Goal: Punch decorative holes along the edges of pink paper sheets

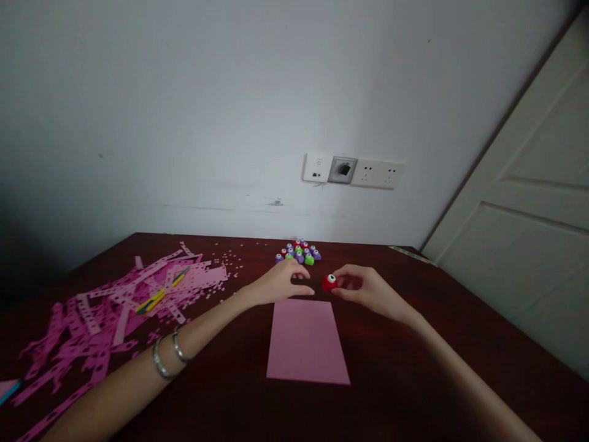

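Observation:
A small red craft punch (329, 282), with a white round top and a dark mark on it, is between the thumb and fingers of my right hand (363, 287). My left hand (283, 281) hovers to its left with thumb and fingers apart, holding nothing. Just below both hands, a pink sheet of paper (307, 344) lies flat on the dark red table (396, 380). Behind my left hand, several purple, red and green craft punches (300, 253) stand grouped close together near the wall.
On the left lies a heap of punched pink paper strips (110, 301), with a yellow utility knife (159, 298) on top. Tiny paper cutouts (230, 264) are scattered beside it. Wall sockets (377, 174) are above the table, and a white door (529, 202) stands at the right.

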Demonstrator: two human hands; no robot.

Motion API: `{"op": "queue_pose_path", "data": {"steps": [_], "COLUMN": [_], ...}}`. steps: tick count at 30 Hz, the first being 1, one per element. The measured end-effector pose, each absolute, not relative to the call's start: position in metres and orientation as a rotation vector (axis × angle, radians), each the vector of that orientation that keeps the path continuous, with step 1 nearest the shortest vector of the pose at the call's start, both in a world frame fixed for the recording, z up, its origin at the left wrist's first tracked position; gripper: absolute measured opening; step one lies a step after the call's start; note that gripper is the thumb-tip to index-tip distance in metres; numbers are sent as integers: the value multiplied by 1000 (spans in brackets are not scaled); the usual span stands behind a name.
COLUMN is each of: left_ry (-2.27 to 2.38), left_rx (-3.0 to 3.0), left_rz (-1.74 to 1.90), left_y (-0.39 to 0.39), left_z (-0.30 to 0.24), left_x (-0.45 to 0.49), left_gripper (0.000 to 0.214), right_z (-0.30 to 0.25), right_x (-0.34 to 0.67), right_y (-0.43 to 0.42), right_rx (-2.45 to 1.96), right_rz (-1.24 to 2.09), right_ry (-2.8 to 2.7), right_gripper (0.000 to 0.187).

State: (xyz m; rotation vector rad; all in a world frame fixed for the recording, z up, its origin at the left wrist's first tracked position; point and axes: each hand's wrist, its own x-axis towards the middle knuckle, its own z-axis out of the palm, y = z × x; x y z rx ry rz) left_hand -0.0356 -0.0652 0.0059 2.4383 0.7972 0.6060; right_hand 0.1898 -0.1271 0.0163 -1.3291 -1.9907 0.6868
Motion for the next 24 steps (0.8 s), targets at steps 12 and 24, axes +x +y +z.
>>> {"op": "queue_pose_path", "data": {"steps": [12, 24], "left_ry": [1033, 1038], "left_rx": [2939, 2845], "left_rz": [56, 106], "left_y": [-78, -72], "left_z": [-32, -36], "left_x": [-46, -46], "left_gripper": [39, 37], "right_z": [-18, -21], "right_x": [239, 236], "right_y": [-112, -111], "right_rx": [-1504, -1501], "right_rz": [904, 915], "right_ry": [-1996, -2021], "right_gripper": [25, 24]}}
